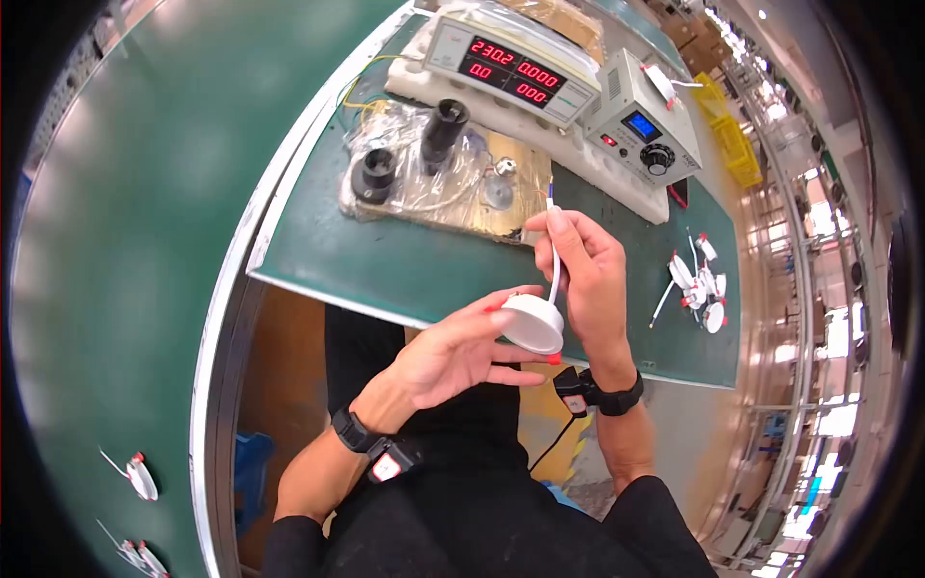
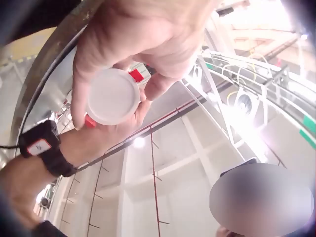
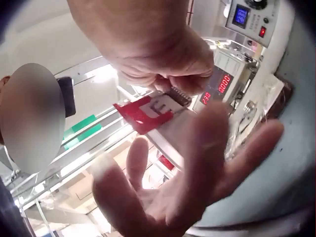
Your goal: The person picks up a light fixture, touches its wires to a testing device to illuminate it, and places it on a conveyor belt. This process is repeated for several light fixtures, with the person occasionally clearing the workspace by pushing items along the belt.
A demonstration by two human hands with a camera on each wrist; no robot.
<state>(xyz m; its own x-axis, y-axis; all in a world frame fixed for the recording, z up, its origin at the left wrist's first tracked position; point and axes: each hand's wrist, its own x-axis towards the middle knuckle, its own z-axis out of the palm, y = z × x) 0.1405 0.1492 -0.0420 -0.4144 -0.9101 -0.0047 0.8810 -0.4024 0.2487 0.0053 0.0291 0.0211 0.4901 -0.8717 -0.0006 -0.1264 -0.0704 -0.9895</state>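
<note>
Wht lamp (image 1: 533, 329) sits amid spread, straightish fingers of L hand (image 1: 458, 356); R hand (image 1: 591, 276) pinches its cable (image 1: 556, 273) nr free end, long axis running fwd from lamp.

We hold both bare forearms forward: left forearm (image 1: 323, 462) slanting inward, right forearm (image 1: 626, 443) running more nearly straight ahead. Our left hand (image 1: 464, 351) by near edge of surface (image 1: 328, 265), palm turned upward, fingers straight and spread. Our right hand (image 1: 590, 265) farther out, past same edge; thumb stretched away from us, pinching against bent index finger, other fingers bent too. Hands close together, right one ahead.
</note>
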